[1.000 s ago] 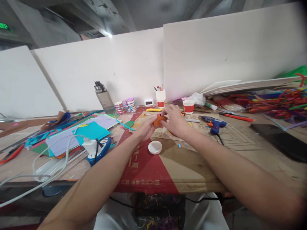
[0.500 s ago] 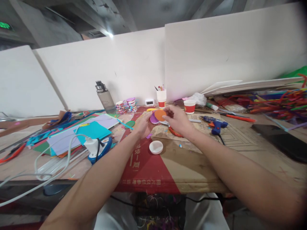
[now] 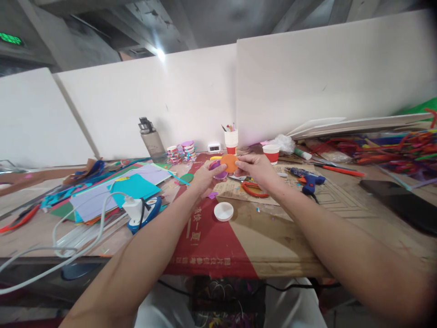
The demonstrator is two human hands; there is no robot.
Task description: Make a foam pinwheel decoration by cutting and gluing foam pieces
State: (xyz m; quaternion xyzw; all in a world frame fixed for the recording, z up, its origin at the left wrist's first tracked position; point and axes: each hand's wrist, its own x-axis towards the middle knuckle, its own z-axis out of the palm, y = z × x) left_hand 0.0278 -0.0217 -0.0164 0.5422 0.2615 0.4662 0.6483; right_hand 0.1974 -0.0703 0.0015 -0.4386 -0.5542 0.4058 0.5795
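Your left hand (image 3: 204, 177) is raised above the cardboard-covered table (image 3: 273, 237), its fingers curled around a purple disc (image 3: 218, 170) that it pinches from the left. Your right hand (image 3: 256, 169) meets it from the other side, thumb and fingertips closed on the edge of an orange disc (image 3: 229, 163), which lies partly over the purple one and touches it. Both discs sit between your hands, in the air just in front of the white and red paper cup (image 3: 231, 140) holding pens. Below your right hand, red-handled scissors (image 3: 253, 189) lie on the table. A white round lid (image 3: 224, 211) rests nearer you, and a blue glue gun (image 3: 308, 179) lies off to the right.
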